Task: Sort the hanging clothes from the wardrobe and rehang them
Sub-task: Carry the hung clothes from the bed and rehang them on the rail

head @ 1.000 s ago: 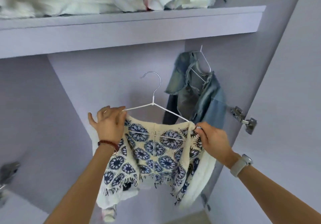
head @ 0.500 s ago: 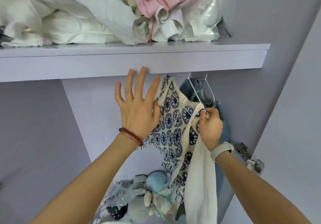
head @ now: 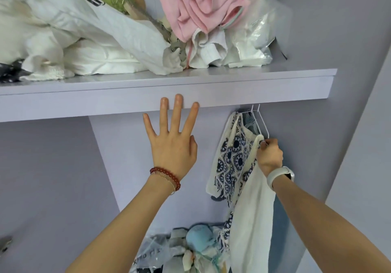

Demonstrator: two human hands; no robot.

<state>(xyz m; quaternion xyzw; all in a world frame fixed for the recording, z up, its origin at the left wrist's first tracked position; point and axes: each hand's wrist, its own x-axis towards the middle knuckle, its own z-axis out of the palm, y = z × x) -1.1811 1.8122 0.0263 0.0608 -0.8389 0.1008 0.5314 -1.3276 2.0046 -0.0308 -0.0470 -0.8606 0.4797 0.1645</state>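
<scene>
while our right hand (head: 269, 156) pinches the hanger (head: 260, 122) at three o'clock and our left hand (head: 172, 143) stays spread, the top (head: 232, 156) may slip off.

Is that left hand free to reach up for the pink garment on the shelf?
Probably yes. The left hand is open and empty, its fingertips at the shelf edge. The pink garment lies on top of the pile, nothing covering it.
</scene>
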